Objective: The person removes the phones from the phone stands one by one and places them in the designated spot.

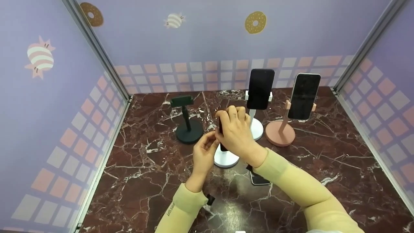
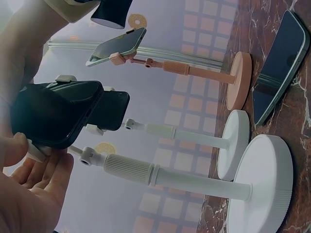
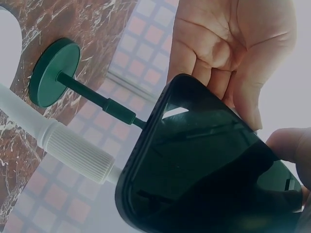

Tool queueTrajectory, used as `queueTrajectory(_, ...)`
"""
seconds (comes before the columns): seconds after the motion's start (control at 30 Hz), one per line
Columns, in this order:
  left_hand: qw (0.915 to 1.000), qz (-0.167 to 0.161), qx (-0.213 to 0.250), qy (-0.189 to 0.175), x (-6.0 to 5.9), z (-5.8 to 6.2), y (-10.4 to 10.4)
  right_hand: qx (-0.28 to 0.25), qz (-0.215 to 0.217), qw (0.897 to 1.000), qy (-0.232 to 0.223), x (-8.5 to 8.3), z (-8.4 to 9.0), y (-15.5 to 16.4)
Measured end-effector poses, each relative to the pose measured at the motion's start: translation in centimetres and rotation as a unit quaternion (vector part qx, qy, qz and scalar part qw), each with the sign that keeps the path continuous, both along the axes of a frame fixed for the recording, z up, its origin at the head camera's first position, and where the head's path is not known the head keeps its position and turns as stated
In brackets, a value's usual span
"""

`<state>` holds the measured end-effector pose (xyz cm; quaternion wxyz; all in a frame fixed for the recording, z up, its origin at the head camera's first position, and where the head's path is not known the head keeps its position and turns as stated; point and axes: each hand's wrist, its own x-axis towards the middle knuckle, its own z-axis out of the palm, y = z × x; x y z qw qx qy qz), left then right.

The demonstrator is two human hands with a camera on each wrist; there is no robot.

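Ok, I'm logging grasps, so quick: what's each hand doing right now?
Left hand: closed, pinching the white clamp.
Right hand: closed, holding the black phone at that clamp.

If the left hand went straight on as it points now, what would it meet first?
Most likely the white clamp of the front white stand, which sits at the left hand; next, the black phone that the right hand holds. Depth between clamp and phone is unclear.
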<state>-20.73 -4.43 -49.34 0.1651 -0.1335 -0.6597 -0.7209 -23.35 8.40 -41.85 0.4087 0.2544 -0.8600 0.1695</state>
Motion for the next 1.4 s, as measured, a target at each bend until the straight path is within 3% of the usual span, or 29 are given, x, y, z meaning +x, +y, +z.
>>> queueTrajectory(0.33, 0.9998, -0.006, 0.005, 0.017, -0.23, -0.20, -0.17, -0.005, 0.010, 1.000, -0.005, -0.01, 0.05, 0.13)
queueTrajectory(0.6, 0.9996, -0.022, 0.021, 0.000, -0.24, -0.07, -0.28, -0.006, 0.016, 1.000, -0.019, 0.22, 0.22, 0.26)
queueTrajectory(1.4, 0.9996, -0.013, 0.010, 0.022, -0.29, -0.23, -0.22, -0.017, 0.053, 0.998, -0.033, 0.18, 0.28, 0.98)
